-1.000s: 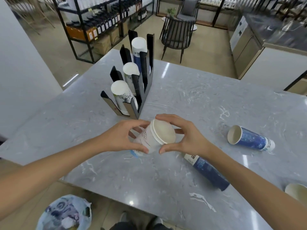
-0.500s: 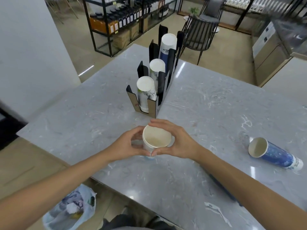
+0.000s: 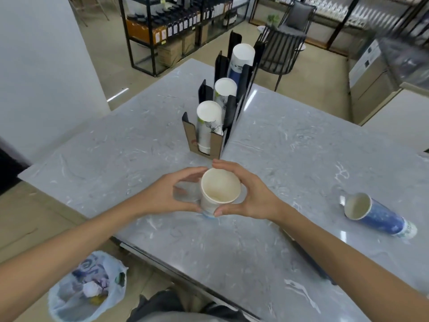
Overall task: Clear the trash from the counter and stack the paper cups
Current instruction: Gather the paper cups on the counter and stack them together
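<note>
Here, both hands curl around one upright white paper cup (image 3: 220,190) near the middle of the grey marble-patterned desk (image 3: 301,159). The left hand (image 3: 169,196) cups its side from nine o'clock, thumb and fingers bent in a loose arc, fingertips on the wall. The right hand (image 3: 250,194) wraps it from three o'clock, forefinger over the rim's far edge and thumb pressed low against the base. The cup's open mouth faces up, and its foot seems to rest on the desk.

At twelve o'clock from the cup, just beyond the fingers, stands a black stepped cup holder (image 3: 222,112) with three slots, each holding one stack of inverted paper cups (image 3: 209,122): three stacks in all. At three o'clock, well apart, a blue paper cup stack (image 3: 380,217) lies on its side, mouth toward the hands. At seven o'clock, on the floor below the desk edge, sits a translucent plastic trash bag (image 3: 88,289) with crumpled waste inside. A dark metal chair (image 3: 283,49) and shelving (image 3: 176,26) stand beyond the desk.
</note>
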Available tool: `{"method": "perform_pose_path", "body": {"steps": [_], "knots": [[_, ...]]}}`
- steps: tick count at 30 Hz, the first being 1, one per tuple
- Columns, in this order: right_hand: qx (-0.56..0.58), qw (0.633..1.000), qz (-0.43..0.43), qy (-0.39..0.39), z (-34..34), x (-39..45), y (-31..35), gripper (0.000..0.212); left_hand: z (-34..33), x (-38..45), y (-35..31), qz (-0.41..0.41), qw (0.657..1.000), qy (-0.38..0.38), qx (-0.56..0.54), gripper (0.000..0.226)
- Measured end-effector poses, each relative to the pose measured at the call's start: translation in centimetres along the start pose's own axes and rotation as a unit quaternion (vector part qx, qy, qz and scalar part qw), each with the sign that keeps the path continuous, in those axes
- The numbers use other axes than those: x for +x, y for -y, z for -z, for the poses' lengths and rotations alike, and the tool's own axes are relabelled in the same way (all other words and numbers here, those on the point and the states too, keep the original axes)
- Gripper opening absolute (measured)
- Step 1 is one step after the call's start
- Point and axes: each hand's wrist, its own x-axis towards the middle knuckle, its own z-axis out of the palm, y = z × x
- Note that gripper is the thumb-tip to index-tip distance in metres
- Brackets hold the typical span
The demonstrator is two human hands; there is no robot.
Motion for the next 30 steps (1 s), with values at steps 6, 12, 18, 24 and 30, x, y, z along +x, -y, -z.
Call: {"method": "perform_pose_path", "body": {"steps": [6,12,18,24,30], "knots": [[-0.008,1.0,-0.018,-0.014,1.5,-1.0,1.7,0.092,3.6,1.1,-3.4,-0.037,0.995,0.039,0.081,0.092],[-0.039,0.995,-0.055,-0.073,4.6,-3.6,2.7,0.077,3.4,5.4,-7.8,-0.118,0.98,0.077,0.143,0.076],[-0.038,0.98,-0.122,-0.153,7.7,-7.8,2.3,0.06,0.4,10.6,-11.5,-0.151,0.968,0.155,0.127,0.068],[-0.108,0.957,-0.176,-0.205,10.2,-12.7,0.8,0.068,-4.0,14.7,-13.6,-0.172,0.938,0.22,0.205,0.067],[-0.168,0.929,-0.238,-0.227,13.1,-18.2,-1.8,0.07,-8.5,17.4,-14.2,-0.21,0.897,0.264,0.284,0.071]]}}
